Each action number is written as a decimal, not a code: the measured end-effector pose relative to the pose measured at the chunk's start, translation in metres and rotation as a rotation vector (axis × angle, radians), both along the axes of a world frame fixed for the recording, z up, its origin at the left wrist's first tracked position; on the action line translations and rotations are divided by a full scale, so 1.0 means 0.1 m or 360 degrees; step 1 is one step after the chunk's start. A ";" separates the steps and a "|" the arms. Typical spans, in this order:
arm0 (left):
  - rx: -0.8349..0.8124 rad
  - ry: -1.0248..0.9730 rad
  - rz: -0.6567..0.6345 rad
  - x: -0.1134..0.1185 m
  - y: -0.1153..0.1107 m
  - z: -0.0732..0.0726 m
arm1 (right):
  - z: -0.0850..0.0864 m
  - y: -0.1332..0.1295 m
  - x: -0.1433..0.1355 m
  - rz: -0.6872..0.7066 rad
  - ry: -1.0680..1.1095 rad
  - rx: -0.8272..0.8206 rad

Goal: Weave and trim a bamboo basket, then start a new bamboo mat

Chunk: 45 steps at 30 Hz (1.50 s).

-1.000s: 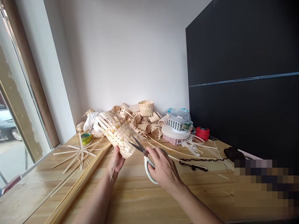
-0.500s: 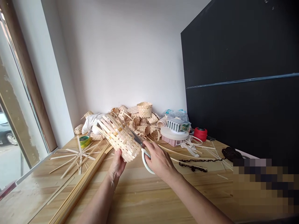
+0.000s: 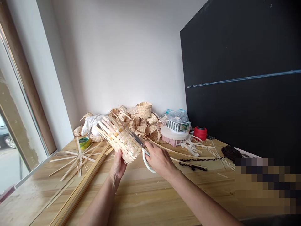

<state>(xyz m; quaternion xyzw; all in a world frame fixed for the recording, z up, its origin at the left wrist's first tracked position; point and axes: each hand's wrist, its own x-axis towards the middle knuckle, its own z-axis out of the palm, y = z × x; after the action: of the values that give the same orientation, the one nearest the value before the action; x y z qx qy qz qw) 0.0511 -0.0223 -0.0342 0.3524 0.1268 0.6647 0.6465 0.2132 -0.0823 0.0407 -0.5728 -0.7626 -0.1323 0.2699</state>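
Observation:
A tilted basket (image 3: 123, 142) of pale woven strips is held up in front of me, its loose strip ends pointing to the upper left. My left hand (image 3: 119, 168) grips its lower end, thumb on the outside and the other fingers mostly hidden behind. In my right hand (image 3: 158, 158) is a pair of scissors (image 3: 148, 161) with white handles, fingers closed around them. The dark blades lie along the basket's right side, pointing up and left. Whether the blades are parted I cannot tell.
Several woven baskets (image 3: 144, 110) are heaped against the wall. Long strips (image 3: 82, 185) and a tape roll (image 3: 84, 143) lie at left. At right are a round white stand (image 3: 174, 133), a red thread spool (image 3: 200, 133), a dark braided cord (image 3: 202, 160) and a dark bundle (image 3: 231, 153).
The view has shifted slightly, so the background sits a little further left. Both hands, the basket and the scissors keep nearly the same position.

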 end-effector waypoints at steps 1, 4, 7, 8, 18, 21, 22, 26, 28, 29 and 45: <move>-0.0012 0.0005 0.0003 0.00 0.00 0.00 | 0.00 0.00 0.00 0.0017 0.0015 -0.0001; -0.0001 0.0009 -0.0002 0.00 0.01 -0.02 | -0.01 0.02 0.01 0.0058 0.0049 -0.0010; 0.0028 0.0010 -0.0027 0.00 0.01 -0.03 | -0.04 0.03 0.02 0.0082 0.0071 -0.0017; 0.0026 0.0013 -0.0031 0.00 0.02 -0.04 | -0.05 0.04 0.03 0.0082 0.0080 -0.0015; 0.0002 -0.0111 0.0078 -0.04 0.03 0.04 | -0.15 0.02 0.07 0.0038 0.0236 0.0144; -0.0045 -0.0207 0.0197 -0.05 0.05 0.08 | -0.23 -0.09 0.08 0.0089 0.0272 0.0312; -0.0058 -0.0222 0.0226 -0.05 0.05 0.08 | -0.27 -0.12 0.08 0.0132 0.0246 0.0356; -0.0047 -0.0229 0.0304 -0.05 0.07 0.08 | -0.43 -0.16 0.04 0.0158 0.0047 0.0404; -0.0023 -0.0210 0.0314 -0.05 0.07 0.07 | -0.46 -0.12 0.03 0.0111 -0.0026 0.0391; -0.0012 -0.0198 0.0314 -0.05 0.06 0.08 | -0.46 -0.11 0.02 0.0091 -0.0051 0.0383; 0.0073 -0.0001 0.0262 -0.03 0.03 0.05 | -0.29 -0.11 0.04 -0.0008 0.0016 0.0098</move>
<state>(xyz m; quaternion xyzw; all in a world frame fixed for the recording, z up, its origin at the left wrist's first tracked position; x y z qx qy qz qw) 0.0484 -0.0196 -0.0296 0.3552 0.1399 0.7183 0.5816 0.2170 -0.0930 0.0117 -0.5669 -0.7553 -0.1536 0.2907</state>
